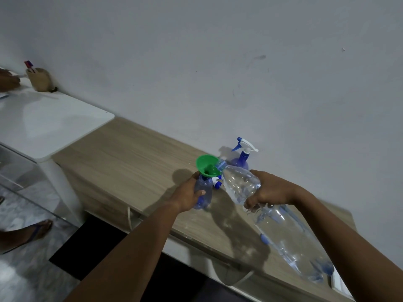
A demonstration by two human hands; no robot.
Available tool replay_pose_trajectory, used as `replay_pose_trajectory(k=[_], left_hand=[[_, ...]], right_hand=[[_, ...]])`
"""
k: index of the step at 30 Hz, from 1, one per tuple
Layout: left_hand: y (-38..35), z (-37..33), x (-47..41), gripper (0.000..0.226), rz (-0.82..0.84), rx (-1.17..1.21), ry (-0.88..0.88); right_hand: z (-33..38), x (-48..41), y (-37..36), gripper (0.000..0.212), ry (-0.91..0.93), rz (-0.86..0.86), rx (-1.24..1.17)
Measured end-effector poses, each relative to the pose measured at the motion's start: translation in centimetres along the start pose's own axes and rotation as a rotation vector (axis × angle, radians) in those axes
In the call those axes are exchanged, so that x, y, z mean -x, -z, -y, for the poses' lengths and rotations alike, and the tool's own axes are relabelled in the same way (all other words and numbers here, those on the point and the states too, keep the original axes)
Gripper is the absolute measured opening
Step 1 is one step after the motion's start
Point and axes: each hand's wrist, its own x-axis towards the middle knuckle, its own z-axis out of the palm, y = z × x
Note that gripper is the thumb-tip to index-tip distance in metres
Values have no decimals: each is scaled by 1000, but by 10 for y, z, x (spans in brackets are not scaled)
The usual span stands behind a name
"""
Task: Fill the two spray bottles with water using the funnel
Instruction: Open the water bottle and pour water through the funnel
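1. Left hand (188, 194) grips the uncapped spray bottle (206, 184) on the counter (130, 153), directly under the funnel (207, 165) seated in its neck.
2. Right hand (270, 190) clamps the tilted water bottle (287, 236), mouth at the funnel's rim.
3. Second spray bottle (242, 161) stands just behind the funnel.

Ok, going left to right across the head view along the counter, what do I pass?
Woven cup → left hand, gripping the open spray bottle → green funnel in its neck → capped spray bottle → right hand, gripping the water bottle.
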Motion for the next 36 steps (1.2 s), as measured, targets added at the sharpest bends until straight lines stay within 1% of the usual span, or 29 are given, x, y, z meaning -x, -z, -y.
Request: replay_pose_trajectory(k=[4,9,21,24,26,29,30,33,36], left_hand=[[0,-1,1,62,1,-3,-5],[1,-4,2,61,-5,0,5],[2,-7,5,61,2,0,24],[1,-8,4,62,3,-3,28],[1,-8,4,62,0,-6,28],[1,-9,5,60,11,-3,23],[2,-10,6,60,15,-1,23],[2,-11,6,59,19,23,20],[3,-12,7,58,25,34,21]], right_hand=[[3,0,0,59,7,14,7],[2,1,1,53,6,28,15],[-2,1,2,63,24,54,-7],[-5,-1,2,67,23,33,15],[-7,-2,2,66,30,19,5],[-7,-1,-1,59,50,23,-15],[-6,-1,-2,60,54,22,-18],[-8,-3,-9,69,76,-5,-17],[-9,-8,-14,66,90,-8,-45]])
